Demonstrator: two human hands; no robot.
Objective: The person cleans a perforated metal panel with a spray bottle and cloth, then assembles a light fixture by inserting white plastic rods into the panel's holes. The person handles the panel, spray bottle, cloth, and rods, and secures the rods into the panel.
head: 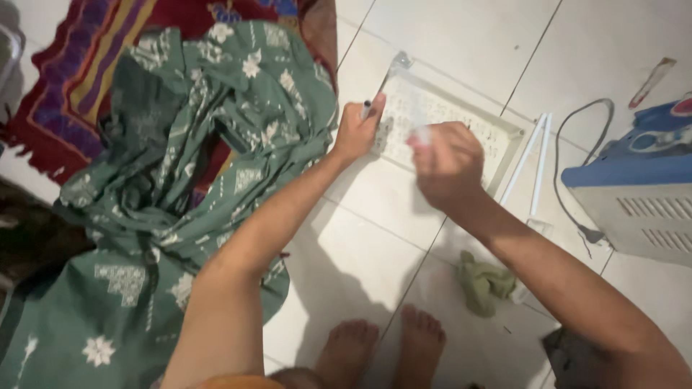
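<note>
The step in hand looks like work on the white tray (504, 137), a flat rectangular panel with small dark marks lying on the tiled floor (360, 245). The left hand (357, 133) rests at the tray's left edge, fingers closed around a thin dark tool (380, 90) whose pale far end reaches past the tray's top left corner. The right hand (448, 164) hovers over the tray's middle, pinching something small and pale; motion blur hides what it is.

Judging from this, the next move calls for a steady left hand while the right works close to the surface.

Left of the tray lies crumpled green cloth (187, 144); right of it, 2 white rods (532, 160), a cable (569, 166) and a blue and grey box (641, 194), cut off by the frame. Below the tray sit a green rag (484, 282) and 2 bare feet (386, 349).
</note>
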